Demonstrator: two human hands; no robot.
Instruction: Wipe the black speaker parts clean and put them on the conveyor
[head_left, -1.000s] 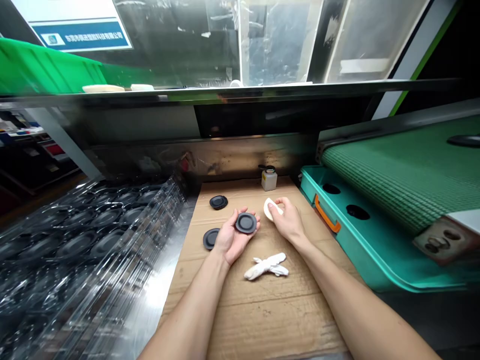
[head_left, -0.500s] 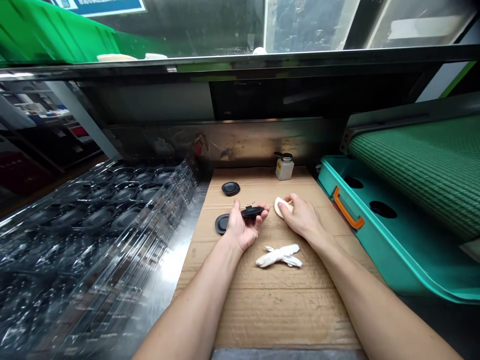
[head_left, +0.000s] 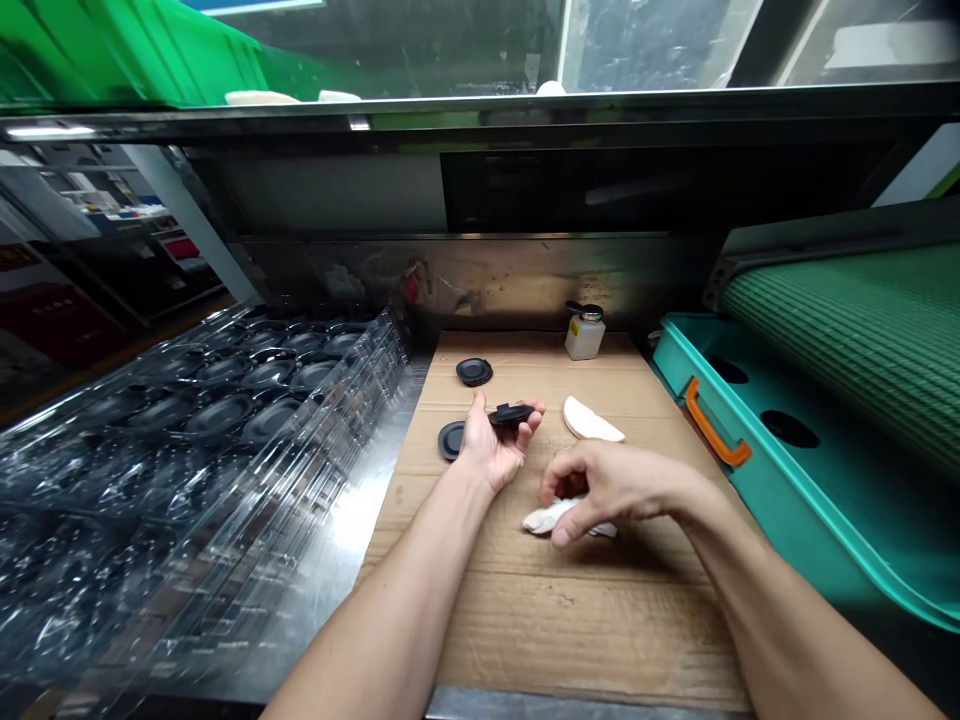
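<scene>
Standing by the stacked clear trays (head_left: 225,430), I'd say the risk sits over the cardboard sheet (head_left: 570,620): the left hand (head_left: 491,452) pinches a black disc (head_left: 511,413) edge-on by fingertips alone, so it could slip. The right hand (head_left: 611,485) curls over the white cloth (head_left: 550,517); gripped or not, I cannot tell. The yellow label on the small bottle (head_left: 585,337) is unreadable.

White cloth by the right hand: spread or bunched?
Bunched: the white cloth is a twisted wad on the cardboard, partly under the right hand.
</scene>
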